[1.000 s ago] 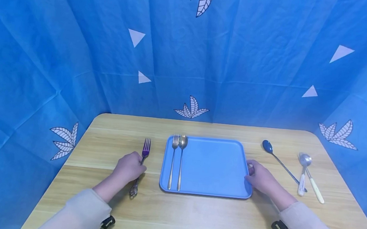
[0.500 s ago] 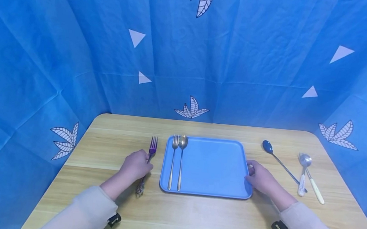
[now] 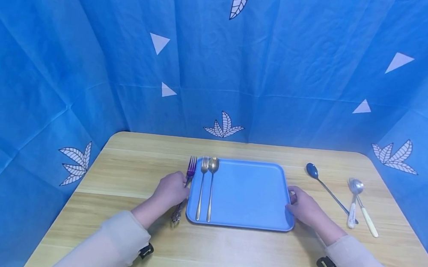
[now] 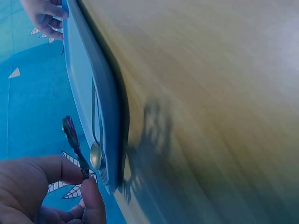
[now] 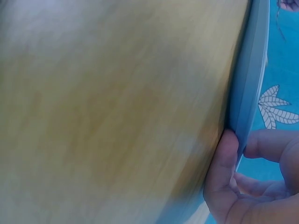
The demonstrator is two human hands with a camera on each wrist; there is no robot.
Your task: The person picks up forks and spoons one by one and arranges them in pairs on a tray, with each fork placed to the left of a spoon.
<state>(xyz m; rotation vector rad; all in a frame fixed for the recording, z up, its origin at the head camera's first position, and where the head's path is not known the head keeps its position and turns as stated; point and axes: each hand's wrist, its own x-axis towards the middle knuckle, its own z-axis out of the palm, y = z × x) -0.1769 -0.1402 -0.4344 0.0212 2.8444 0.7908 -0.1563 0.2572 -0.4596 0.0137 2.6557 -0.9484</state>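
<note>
My left hand (image 3: 171, 189) pinches a fork (image 3: 192, 167) by its handle between thumb and finger, just off the left edge of a blue tray (image 3: 248, 197). The fork has purple tines and an ornate dark handle (image 4: 71, 133); in the left wrist view it is held above the table. On the tray's left side a gold fork (image 3: 201, 192) and a gold spoon (image 3: 211, 189) lie side by side. At the tray's right edge my right hand (image 3: 304, 206) grips the rim, thumb and finger on either side of it in the right wrist view.
Right of the tray, a dark long-handled spoon (image 3: 312, 171) lies slanted on the wooden table (image 3: 241, 256). Beside it a fork with a white handle (image 3: 352, 215) and a spoon with a pale handle (image 3: 369, 221) cross each other. A blue curtain (image 3: 301, 73) hangs behind the table.
My left hand has carried the purple fork rightward, up to the tray's left edge. The right hand and the tray have stayed in place.
</note>
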